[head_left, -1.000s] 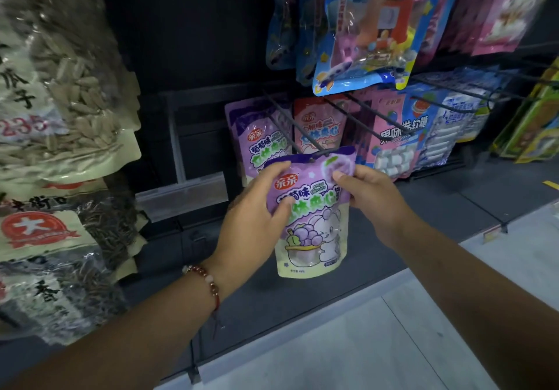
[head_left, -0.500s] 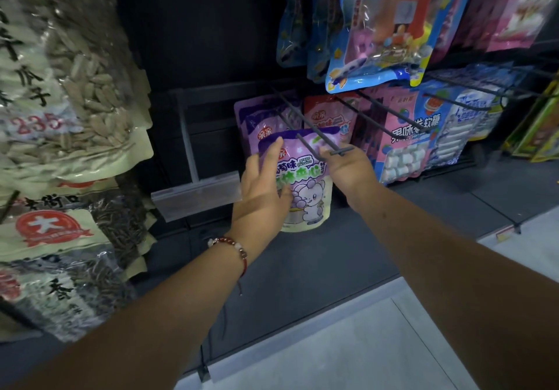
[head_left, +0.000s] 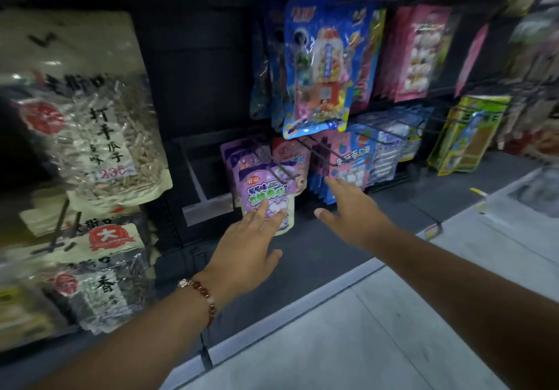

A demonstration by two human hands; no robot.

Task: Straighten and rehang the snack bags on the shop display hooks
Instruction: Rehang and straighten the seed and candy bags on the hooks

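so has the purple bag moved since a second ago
Yes. The purple bag was held clear in front of the hook; it now hangs on that hook, further back toward the purple bags behind it.

arms: bare, no sleeves | left wrist: red-brown bead bracelet, one pale bead | right wrist: bare

this was a shop aisle, at a dark display wall fitted with wire hooks. printed snack bags hung from them in rows: a purple bag at the front of one hook, a blue pack above it, pink packs to the right. big bags of sunflower seeds with bold printed labels filled the left side. a grey price-tag strip sat below, over a pale tiled floor.
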